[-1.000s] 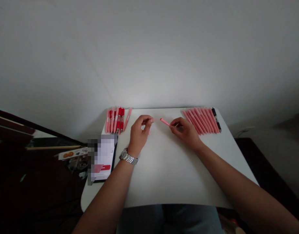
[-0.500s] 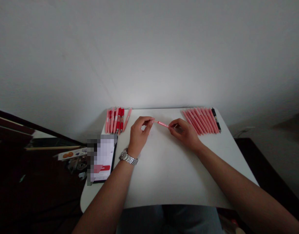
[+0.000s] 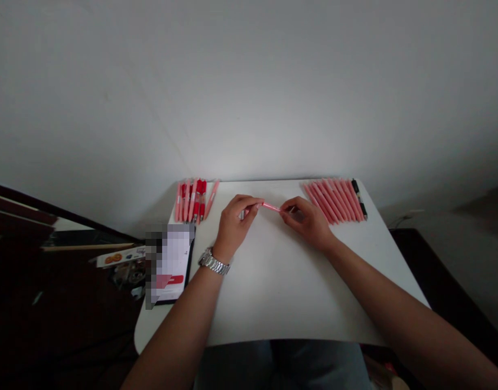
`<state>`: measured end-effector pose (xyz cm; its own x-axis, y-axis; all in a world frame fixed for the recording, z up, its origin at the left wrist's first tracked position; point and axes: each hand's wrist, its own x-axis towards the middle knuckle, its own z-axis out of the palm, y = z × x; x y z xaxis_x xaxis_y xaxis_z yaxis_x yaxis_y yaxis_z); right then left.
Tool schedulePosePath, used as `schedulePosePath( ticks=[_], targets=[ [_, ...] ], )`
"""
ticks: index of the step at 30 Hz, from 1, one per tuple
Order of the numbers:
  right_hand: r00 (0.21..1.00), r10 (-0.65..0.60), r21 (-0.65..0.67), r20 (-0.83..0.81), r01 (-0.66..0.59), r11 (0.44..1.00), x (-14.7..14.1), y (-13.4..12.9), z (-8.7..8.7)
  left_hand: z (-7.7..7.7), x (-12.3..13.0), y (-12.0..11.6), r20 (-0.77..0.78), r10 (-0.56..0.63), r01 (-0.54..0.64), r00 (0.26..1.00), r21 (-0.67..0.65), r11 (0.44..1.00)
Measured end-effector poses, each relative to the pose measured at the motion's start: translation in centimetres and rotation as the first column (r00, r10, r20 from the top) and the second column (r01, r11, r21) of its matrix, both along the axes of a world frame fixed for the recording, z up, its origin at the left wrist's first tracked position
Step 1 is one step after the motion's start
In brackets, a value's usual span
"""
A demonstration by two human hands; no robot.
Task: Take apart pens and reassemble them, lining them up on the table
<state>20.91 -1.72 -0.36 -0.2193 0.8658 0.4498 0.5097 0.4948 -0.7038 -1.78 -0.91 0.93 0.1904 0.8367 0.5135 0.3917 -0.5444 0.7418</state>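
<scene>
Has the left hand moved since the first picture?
Yes: the left hand has shifted slightly rightward, judged against the black pen on the white table.

The left hand (image 3: 236, 221) has shifted right — clear of the pen (image 3: 272, 207) a second ago, it now meets the pen's left end — the thin piece between them is hidden.

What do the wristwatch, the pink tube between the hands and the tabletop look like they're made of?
Wristwatch: most likely metal, shiny; the band is silvery and linked.
Pink tube: probably plastic, glossy; a bright highlight runs along it.
Tabletop: smooth and white with no visible grain, perhaps laminate or plastic; the look doesn't settle which.
</scene>
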Motion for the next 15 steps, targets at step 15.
schedulePosePath(
  ticks=[15],
  targets=[
    [1.0, 0.001, -0.018, 0.018, -0.001, 1.0, 0.04, 0.06, -0.15, -0.25, 0.02, 0.08, 0.074, 0.016, -0.011, 0.997, -0.074, 0.997]
  ],
)
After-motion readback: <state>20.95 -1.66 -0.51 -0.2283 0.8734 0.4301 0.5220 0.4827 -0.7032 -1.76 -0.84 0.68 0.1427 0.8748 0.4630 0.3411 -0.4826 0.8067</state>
